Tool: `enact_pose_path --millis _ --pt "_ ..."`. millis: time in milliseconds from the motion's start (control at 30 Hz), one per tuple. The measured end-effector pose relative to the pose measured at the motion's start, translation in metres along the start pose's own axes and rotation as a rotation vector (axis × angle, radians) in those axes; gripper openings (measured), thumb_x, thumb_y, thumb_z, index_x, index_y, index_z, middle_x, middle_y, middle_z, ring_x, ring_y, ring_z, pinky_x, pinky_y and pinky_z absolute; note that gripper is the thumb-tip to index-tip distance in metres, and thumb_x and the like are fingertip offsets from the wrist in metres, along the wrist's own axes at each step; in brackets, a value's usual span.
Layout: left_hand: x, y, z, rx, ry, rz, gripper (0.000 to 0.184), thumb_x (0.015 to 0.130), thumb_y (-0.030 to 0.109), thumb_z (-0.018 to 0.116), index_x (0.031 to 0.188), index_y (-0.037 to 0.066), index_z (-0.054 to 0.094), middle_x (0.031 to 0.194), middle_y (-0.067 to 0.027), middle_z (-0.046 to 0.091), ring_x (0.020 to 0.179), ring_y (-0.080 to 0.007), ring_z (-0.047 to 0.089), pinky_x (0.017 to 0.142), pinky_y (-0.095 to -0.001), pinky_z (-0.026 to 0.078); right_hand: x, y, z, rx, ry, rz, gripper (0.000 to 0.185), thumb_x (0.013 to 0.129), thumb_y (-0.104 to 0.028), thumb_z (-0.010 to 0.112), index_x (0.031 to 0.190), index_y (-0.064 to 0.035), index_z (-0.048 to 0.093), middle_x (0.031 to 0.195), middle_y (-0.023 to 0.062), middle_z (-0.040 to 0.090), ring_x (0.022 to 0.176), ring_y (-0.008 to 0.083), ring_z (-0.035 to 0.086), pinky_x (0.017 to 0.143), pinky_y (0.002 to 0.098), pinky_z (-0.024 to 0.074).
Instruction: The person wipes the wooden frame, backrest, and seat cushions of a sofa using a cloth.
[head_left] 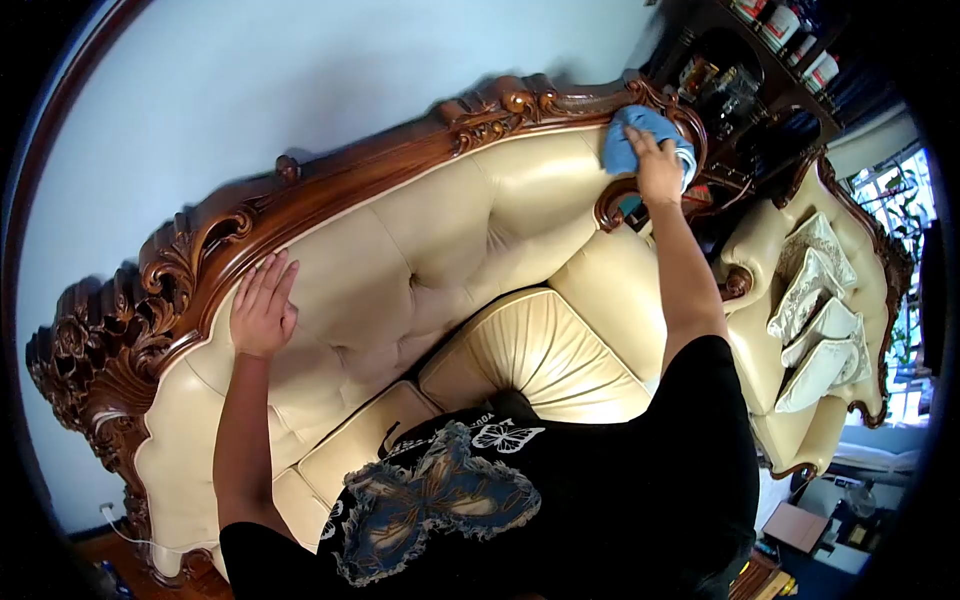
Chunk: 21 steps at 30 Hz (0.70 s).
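A cream leather sofa (345, 245) with a carved dark wood frame (350, 165) stretches across the view. My left hand (265, 305) lies flat on the backrest, fingers stretched out and their tips beside the wood trim. At the upper right end of the backrest, my right hand (657, 168) presses a blue cloth (630, 143) against the sofa's carved wooden corner. The cloth is bunched under my fingers, and a striped white edge shows beside the wrist. What lies directly beneath the cloth is hidden.
A second cream seat (755, 250) on the right bears several patterned cushions (825, 335). Behind it stands a dark shelf unit (720, 75) with bottles and jars. A pale wall (280, 80) runs behind the sofa; a plug with a white cable (110, 515) is at lower left.
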<state>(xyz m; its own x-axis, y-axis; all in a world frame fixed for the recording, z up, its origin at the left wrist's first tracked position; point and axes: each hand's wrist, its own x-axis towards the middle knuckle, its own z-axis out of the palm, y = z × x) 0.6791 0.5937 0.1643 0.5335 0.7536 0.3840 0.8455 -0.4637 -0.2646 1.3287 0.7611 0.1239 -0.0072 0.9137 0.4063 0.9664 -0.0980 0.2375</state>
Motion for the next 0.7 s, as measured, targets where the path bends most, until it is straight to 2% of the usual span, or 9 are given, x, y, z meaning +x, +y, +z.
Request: enact_pose_path --millis 133,267,367,467,500,567,600,667,700 --pt "-0.002 -0.002 0.006 0.065 0.005 0.018 0.059 0.081 0.011 0.051 0.139 0.014 0.058 0.149 -0.0053 0.053 0.135 -0.0226 0.052 0.113 -0.0417 0.038 -0.023 0.035 0.010 -0.116 0.105 0.100 0.071 0.089 0.000 0.052 0.151 -0.0329 0.041 0.132 -0.0024 0.054 0.094 0.0315 0.056 0.084 0.0380 0.0543" --pt "-0.003 -0.004 0.008 0.038 -0.003 0.034 0.063 0.080 0.008 0.049 0.142 0.013 0.055 0.150 -0.0072 0.051 0.137 -0.0249 0.050 0.114 -0.0441 0.037 -0.044 0.006 0.030 0.248 0.153 0.392 0.090 0.075 -0.006 0.075 0.153 -0.0240 0.034 0.145 0.0072 0.044 0.104 0.0401 0.059 0.092 0.0454 0.0530" --pt "-0.005 -0.005 0.011 0.095 0.015 0.044 0.058 0.082 0.012 0.049 0.139 0.013 0.058 0.149 -0.0062 0.052 0.136 -0.0230 0.052 0.113 -0.0432 0.038 -0.054 -0.041 0.044 0.452 0.242 0.640 0.090 0.076 -0.010 0.075 0.154 -0.0139 0.030 0.147 0.0103 0.042 0.104 0.0417 0.059 0.091 0.0467 0.0517" --pt "-0.006 -0.006 0.011 0.100 -0.028 0.032 0.059 0.082 0.012 0.049 0.140 0.013 0.057 0.150 -0.0066 0.052 0.136 -0.0232 0.051 0.114 -0.0435 0.037 -0.067 -0.073 0.100 0.477 0.317 0.685 0.086 0.079 -0.014 0.071 0.155 -0.0083 0.029 0.152 0.0117 0.039 0.106 0.0402 0.059 0.088 0.0445 0.0490" --pt "-0.006 -0.006 0.011 0.096 -0.021 0.034 0.059 0.082 0.012 0.049 0.140 0.013 0.057 0.150 -0.0066 0.051 0.136 -0.0234 0.051 0.114 -0.0438 0.037 -0.074 -0.085 0.104 0.482 0.229 0.728 0.085 0.080 -0.010 0.068 0.155 -0.0090 0.029 0.153 0.0096 0.039 0.108 0.0366 0.060 0.089 0.0427 0.0487" --pt "-0.004 -0.004 0.009 0.094 -0.016 0.031 0.060 0.082 0.012 0.049 0.141 0.013 0.056 0.150 -0.0066 0.051 0.137 -0.0236 0.051 0.114 -0.0442 0.037 -0.095 -0.095 0.125 0.421 -0.036 0.657 0.086 0.080 -0.010 0.069 0.156 -0.0102 0.028 0.153 0.0061 0.039 0.110 0.0352 0.060 0.089 0.0427 0.0493" --pt "-0.002 -0.002 0.007 0.077 -0.017 0.029 0.060 0.081 0.011 0.050 0.141 0.013 0.056 0.150 -0.0067 0.051 0.137 -0.0238 0.050 0.114 -0.0443 0.037 -0.103 -0.097 0.135 0.424 -0.036 0.651 0.086 0.080 -0.010 0.069 0.156 -0.0102 0.028 0.153 0.0061 0.039 0.110 0.0352 0.060 0.089 0.0427 0.0493" --pt "-0.003 0.000 0.003 0.061 -0.025 0.014 0.061 0.081 0.011 0.050 0.142 0.013 0.055 0.150 -0.0067 0.051 0.137 -0.0240 0.050 0.114 -0.0445 0.037 -0.119 -0.100 0.146 0.356 -0.283 0.528 0.073 0.089 -0.009 0.055 0.156 -0.0104 0.027 0.154 0.0096 0.036 0.110 0.0397 0.060 0.097 0.0472 0.0487" --pt "-0.002 0.000 0.004 0.075 -0.036 0.017 0.060 0.081 0.011 0.050 0.141 0.013 0.055 0.150 -0.0068 0.051 0.137 -0.0243 0.050 0.114 -0.0444 0.037 -0.125 -0.101 0.144 0.357 -0.286 0.515 0.073 0.089 -0.009 0.055 0.156 -0.0104 0.027 0.154 0.0096 0.036 0.110 0.0397 0.060 0.097 0.0472 0.0487"
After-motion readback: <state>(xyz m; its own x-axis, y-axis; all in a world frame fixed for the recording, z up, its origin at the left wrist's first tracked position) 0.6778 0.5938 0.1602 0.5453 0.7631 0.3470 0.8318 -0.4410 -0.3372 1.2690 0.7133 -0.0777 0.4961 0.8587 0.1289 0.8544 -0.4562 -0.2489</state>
